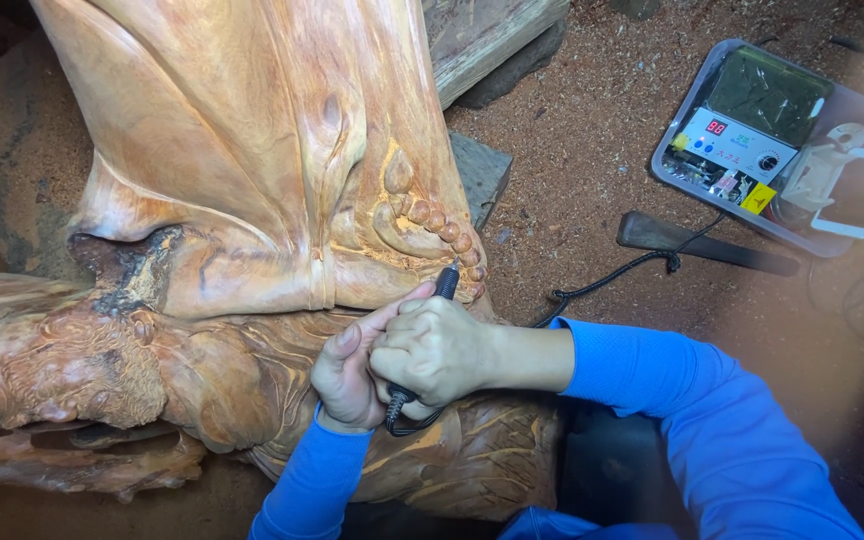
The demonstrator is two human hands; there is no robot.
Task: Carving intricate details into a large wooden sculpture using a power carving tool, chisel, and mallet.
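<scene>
Big reddish wood sculpture (pixel 252 200) is lying across the sawdust floor (pixel 592 140), its carved foot (pixel 422 225) turned up w/ toes in reach. Grey tray w/ power control box (pixel 752 145) is sitting well apart at right, cord (pixel 602 280) trailing in. Right hand (pixel 434 350), fingers closed round black rotary handpiece (pixel 444 285), is pressing the tip beside the toes. Left hand (pixel 347 375) is curling under it, thumb bracing, prob. for steadiness.
</scene>
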